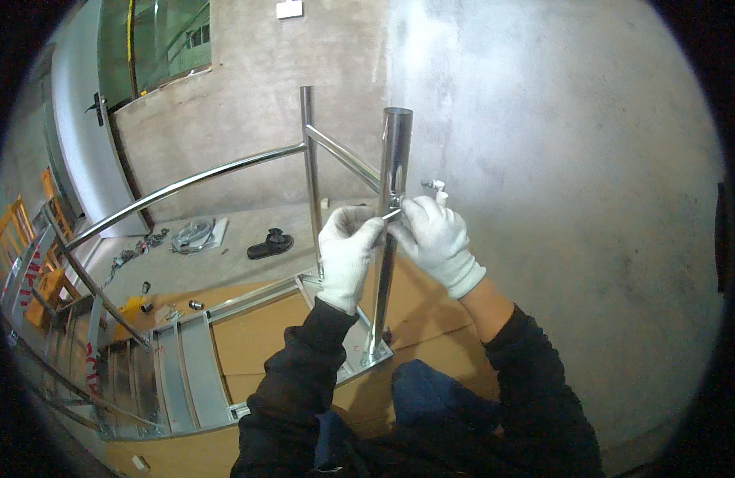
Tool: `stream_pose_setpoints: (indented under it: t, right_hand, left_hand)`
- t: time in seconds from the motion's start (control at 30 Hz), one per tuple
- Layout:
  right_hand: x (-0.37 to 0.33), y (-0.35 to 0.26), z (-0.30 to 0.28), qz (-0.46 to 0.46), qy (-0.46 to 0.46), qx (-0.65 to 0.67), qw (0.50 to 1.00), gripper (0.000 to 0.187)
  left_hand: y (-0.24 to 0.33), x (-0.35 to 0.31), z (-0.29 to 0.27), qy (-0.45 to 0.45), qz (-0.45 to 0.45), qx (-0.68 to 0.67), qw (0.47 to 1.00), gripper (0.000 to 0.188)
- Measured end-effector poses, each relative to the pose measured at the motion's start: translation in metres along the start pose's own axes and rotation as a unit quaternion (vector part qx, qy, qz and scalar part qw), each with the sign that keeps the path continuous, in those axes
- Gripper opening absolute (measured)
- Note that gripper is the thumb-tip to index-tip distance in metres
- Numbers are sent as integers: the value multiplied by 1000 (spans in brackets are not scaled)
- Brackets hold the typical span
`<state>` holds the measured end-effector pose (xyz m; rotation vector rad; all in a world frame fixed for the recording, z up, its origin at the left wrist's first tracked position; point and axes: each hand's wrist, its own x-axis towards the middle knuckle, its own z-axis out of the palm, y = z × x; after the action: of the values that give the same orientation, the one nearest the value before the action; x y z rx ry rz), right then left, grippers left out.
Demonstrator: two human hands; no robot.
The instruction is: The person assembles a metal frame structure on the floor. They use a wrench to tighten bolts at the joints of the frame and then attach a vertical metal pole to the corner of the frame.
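Note:
Both my hands wear white gloves and meet at an upright shiny metal post point(396, 147) with an open top. My left hand point(345, 253) is closed in a pinch on a small slim metal piece point(392, 214) at the post's near side. Against the post's right side, my right hand point(439, 243) is closed with thumb and fingers together; what they grip, if anything, is hidden. Just above the fingertips, a bright metal fitting point(395, 199) sits where a slanting tube point(344, 157) joins the post. The post stands on a corner of a metal base frame point(199, 342).
Cardboard point(439, 327) lies under the frame. A curved rail point(192, 182) runs left from a second post point(308, 111). Beyond are a black sandal point(270, 244), coiled hose point(194, 236) and small metal fittings point(195, 304). A wall tap point(439, 191) is behind my right hand; yellow chairs point(17, 227) stand far left.

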<state>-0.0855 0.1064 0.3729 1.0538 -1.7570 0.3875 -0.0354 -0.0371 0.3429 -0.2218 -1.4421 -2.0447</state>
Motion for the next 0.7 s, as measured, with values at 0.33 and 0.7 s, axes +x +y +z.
stream_pose_setpoints:
  t: [0.33, 0.7]
  right_hand:
    - [11, 9, 16, 268, -13, 176, 947, 25]
    - [-4, 4, 10, 512, -27, 707, 487, 25]
  left_hand:
    - [24, 14, 11, -14, 94, 39, 995, 27]
    - [-20, 13, 12, -38, 130, 136, 981, 15]
